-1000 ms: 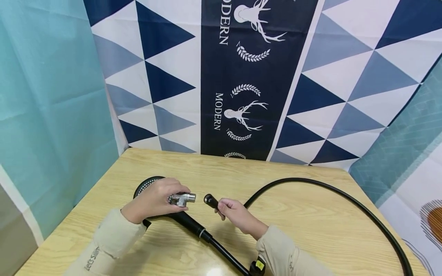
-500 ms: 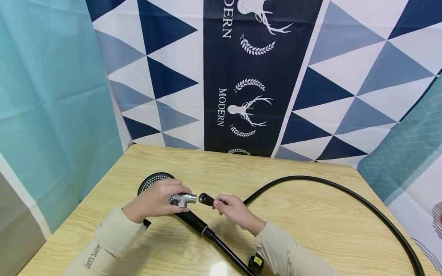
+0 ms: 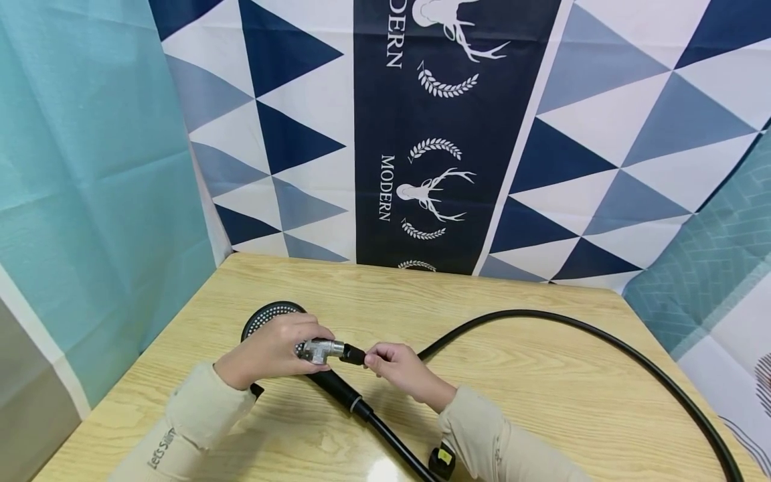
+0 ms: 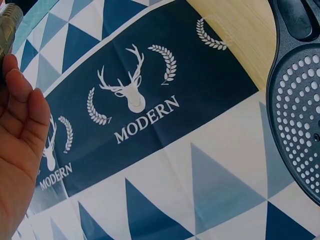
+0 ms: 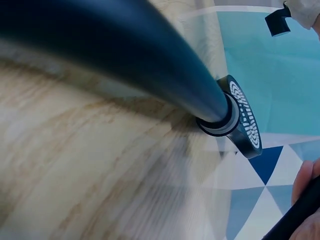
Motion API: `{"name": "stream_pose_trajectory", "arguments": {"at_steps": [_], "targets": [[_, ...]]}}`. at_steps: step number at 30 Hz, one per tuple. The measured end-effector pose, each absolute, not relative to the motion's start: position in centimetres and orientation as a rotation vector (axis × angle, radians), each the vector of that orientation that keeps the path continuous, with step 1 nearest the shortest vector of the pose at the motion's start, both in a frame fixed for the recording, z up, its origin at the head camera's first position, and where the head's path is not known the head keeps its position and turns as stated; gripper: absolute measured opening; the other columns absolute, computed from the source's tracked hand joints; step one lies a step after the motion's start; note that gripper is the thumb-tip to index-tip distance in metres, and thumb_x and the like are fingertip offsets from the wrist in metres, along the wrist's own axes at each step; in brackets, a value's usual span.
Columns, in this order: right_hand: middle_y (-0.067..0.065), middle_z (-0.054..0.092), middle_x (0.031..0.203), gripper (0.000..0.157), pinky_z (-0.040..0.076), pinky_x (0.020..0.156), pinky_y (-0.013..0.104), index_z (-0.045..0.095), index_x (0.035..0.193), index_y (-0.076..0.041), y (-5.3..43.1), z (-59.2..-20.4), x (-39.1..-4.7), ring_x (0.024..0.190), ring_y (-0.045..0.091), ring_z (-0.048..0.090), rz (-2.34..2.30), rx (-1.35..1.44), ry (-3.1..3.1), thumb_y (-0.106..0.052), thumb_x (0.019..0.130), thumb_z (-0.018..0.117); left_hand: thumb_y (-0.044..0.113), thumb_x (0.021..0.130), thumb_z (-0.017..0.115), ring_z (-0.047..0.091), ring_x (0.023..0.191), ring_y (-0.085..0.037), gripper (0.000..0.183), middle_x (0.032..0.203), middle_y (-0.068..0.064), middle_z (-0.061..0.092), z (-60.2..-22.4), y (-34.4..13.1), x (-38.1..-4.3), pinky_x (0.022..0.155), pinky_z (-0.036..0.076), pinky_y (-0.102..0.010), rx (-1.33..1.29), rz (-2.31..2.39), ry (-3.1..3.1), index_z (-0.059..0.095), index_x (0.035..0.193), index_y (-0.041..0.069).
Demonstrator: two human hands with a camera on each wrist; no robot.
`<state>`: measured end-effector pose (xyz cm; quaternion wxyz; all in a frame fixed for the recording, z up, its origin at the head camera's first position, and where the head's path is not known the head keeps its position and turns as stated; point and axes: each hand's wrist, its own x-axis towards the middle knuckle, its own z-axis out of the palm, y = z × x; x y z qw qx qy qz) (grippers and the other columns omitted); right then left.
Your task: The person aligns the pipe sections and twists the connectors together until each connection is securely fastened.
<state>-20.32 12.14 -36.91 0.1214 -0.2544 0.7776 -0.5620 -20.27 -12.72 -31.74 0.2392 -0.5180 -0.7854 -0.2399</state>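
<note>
In the head view my left hand [image 3: 274,351] grips a chrome valve-like fitting [image 3: 319,349] with a threaded end facing right. My right hand [image 3: 400,371] pinches a black shower hose just behind its end nut [image 3: 352,355]. That nut meets the fitting's threaded end; whether the threads engage is too small to tell. Part of the fitting [image 4: 7,30] shows above the fingers in the left wrist view. Behind and below the left hand, a black shower head [image 3: 265,314] lies with its spray face up, its handle [image 3: 337,390] slanting toward the front.
The hose [image 3: 578,325] arcs across the right side of the wooden table [image 3: 542,388]. A black wrist strap piece with a yellow mark [image 3: 444,458] sits by the right sleeve. Patterned cloth [image 3: 415,134] hangs behind the table, teal cloth [image 3: 90,167] at the left.
My right hand has moved left with the hose end, closing the gap to the chrome fitting. My left hand holds the fitting almost still. The head view has shifted slightly.
</note>
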Motion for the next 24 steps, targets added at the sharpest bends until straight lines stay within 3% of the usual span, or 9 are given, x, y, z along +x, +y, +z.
{"name": "stream_pose_trajectory", "arguments": {"at_steps": [10, 24], "targets": [[-0.002, 0.050, 0.070, 0.030, 0.032, 0.051, 0.022, 0.062, 0.091, 0.008, 11.81, -36.86, -20.26, 0.057, 0.007, 0.038, -1.645, -0.760, 2.276, -0.021, 0.097, 0.055, 0.002, 0.060, 0.086, 0.054, 0.068, -0.005, 0.037, 0.079, 0.002, 0.062, -31.58, -12.73, -20.11, 0.062, 0.045, -0.016, -1.460, -0.665, -2.159, 0.069, 0.092, 0.004], [-0.005, 0.046, 0.069, 0.029, 0.034, 0.054, 0.024, 0.063, 0.096, 0.011, 11.32, -37.08, -20.28, 0.057, 0.008, 0.037, -1.605, -0.779, 2.293, -0.017, 0.098, 0.053, 0.013, 0.061, 0.090, 0.056, 0.065, -0.007, 0.038, 0.076, 0.002, 0.059, -31.27, -12.72, -19.38, 0.061, 0.048, -0.020, -1.426, -0.363, -2.161, 0.070, 0.093, 0.006]]}}
